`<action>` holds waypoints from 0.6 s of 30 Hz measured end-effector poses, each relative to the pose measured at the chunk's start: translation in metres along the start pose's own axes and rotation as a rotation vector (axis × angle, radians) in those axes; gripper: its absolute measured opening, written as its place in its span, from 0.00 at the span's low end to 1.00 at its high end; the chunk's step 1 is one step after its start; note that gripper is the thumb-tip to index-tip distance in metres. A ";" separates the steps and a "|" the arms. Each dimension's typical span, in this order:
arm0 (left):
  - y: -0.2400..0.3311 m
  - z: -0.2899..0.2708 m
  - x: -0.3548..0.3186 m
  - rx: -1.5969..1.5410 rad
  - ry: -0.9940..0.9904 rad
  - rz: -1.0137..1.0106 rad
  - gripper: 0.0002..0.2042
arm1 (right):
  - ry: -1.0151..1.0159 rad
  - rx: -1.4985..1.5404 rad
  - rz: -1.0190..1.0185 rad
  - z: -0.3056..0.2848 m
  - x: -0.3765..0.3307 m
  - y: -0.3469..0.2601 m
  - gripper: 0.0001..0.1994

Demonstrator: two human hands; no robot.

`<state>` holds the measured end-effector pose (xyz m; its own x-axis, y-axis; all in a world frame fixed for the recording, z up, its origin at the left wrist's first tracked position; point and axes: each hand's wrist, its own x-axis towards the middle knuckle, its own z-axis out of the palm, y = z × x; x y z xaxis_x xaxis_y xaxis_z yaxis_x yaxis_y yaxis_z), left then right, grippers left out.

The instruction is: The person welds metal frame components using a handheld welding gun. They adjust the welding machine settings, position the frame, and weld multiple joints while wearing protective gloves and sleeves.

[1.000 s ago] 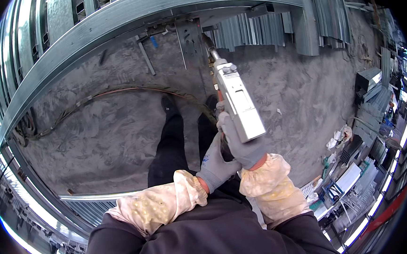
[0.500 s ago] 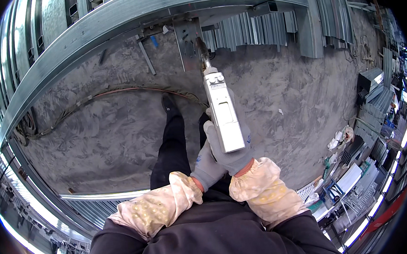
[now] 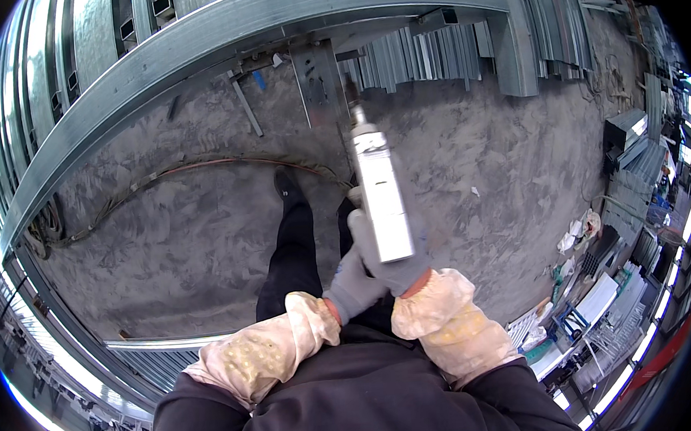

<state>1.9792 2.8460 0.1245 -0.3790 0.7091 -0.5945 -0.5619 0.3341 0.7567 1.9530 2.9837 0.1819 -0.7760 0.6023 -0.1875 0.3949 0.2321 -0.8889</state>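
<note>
In front of my body I hold a silver-white, box-shaped welding gun (image 3: 382,193) with a thin dark nozzle pointing away from me. My right hand (image 3: 406,274), in a grey glove, is closed round its grip under the body; the gun hides most of those fingers. Pressed against it from the left is my left hand (image 3: 354,283), also gloved and closed on the gun's grip, its fingertips partly hidden. Just right of an upright steel plate (image 3: 318,81), the nozzle tip appears slightly apart from it. That plate joins a long galvanized steel beam (image 3: 267,13).
A post (image 3: 515,51) drops from the beam's right end. Steel profiles (image 3: 418,54) are stacked behind it. A cable (image 3: 221,162) curves across the concrete floor. Racks with metal parts and cloths (image 3: 579,231) stand at the right. Another metal stack (image 3: 159,361) lies at lower left.
The welding gun's nozzle has moved slightly away from the plate's right edge and toward me, and the gun is blurred. Both hands keep their hold; the view has shifted a little.
</note>
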 end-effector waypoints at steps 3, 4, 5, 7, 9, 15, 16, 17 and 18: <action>0.051 0.010 0.004 0.037 -0.014 -0.057 0.35 | 0.083 0.043 0.230 -0.020 -0.003 0.001 0.26; 0.050 0.014 0.006 0.010 0.004 -0.043 0.35 | 0.106 0.045 0.249 -0.022 -0.001 0.003 0.21; 0.049 0.017 0.008 -0.017 0.022 -0.029 0.35 | 0.114 0.028 0.239 -0.022 0.003 0.001 0.16; 0.056 0.024 0.005 -0.131 0.032 -0.092 0.34 | 0.029 -0.060 0.074 -0.027 0.015 -0.004 0.18; 0.044 0.040 -0.004 -0.283 0.005 -0.069 0.35 | -0.084 -0.040 -0.018 -0.032 0.024 -0.003 0.17; 0.060 0.046 0.012 -0.078 0.001 0.058 0.41 | 0.040 0.014 0.188 -0.051 0.020 0.014 0.19; 0.044 0.048 0.005 -0.058 0.032 -0.016 0.42 | -0.045 -0.009 0.122 -0.046 0.026 0.009 0.26; 0.037 0.049 0.002 -0.161 -0.032 -0.020 0.41 | -0.131 -0.026 0.050 -0.039 0.033 0.004 0.33; 0.029 0.050 -0.001 -0.264 -0.097 -0.024 0.41 | -0.167 -0.015 0.020 -0.047 0.029 0.002 0.38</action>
<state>1.9997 2.8856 0.1608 -0.2988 0.7632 -0.5729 -0.7464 0.1872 0.6386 1.9541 3.0373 0.1945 -0.8383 0.4722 -0.2727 0.4172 0.2335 -0.8783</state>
